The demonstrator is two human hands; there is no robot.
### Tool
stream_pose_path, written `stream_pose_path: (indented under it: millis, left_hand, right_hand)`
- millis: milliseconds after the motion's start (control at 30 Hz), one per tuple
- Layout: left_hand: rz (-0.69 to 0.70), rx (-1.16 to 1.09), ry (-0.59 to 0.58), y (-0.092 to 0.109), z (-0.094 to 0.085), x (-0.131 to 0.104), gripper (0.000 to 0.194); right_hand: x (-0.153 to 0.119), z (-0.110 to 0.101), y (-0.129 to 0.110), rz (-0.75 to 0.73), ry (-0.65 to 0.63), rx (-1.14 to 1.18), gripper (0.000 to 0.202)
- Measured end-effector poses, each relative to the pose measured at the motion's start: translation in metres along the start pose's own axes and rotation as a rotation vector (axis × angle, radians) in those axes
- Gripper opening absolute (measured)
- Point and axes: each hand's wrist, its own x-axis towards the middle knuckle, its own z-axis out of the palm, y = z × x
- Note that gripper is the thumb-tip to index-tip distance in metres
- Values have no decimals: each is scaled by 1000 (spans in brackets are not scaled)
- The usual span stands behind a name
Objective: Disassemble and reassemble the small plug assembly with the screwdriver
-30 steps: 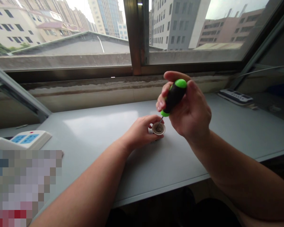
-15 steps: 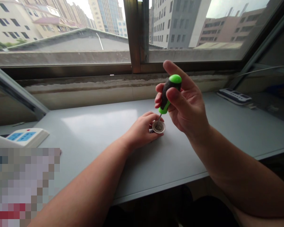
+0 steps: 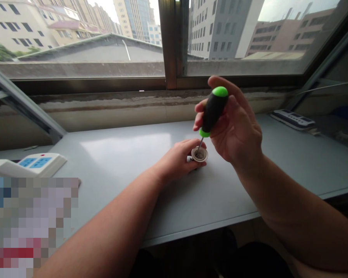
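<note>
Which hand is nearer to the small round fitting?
Left. The left hand holds the round fitting, fingers around its side; the right hand is above and to the right, on the screwdriver whose shaft reaches into it.

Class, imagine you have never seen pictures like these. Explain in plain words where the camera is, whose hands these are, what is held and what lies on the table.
There is no machine here: a person works with bare hands, seen by a camera worn on the head, looking forward and down. The left hand holds a small round cup. The right hand holds a green and black screwdriver, its metal shaft reaching into the cup. On the table lie a white block with blue panels at left and a dark and white strip at right. The lower left is blurred out.
</note>
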Motion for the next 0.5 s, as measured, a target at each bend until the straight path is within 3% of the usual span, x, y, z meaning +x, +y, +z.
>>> stream_pose_path:
  millis: [133,267,333,500]
  left_hand:
    - [13,-7,2,1,0,1,26]
    - [-5,-6,19,2,0,0,24]
    - [-4,-39,14,2,1,0,26]
    - [-9,-73,52,0,4,-2,34]
  right_hand:
    - [-2,5,-7,-3,65,82,25]
    - [-3,1,-6,-64,40,-32,40]
    - [0,-3,-4,-66,39,-46,37]
    - [5,-7,-4,-91,48,126,27]
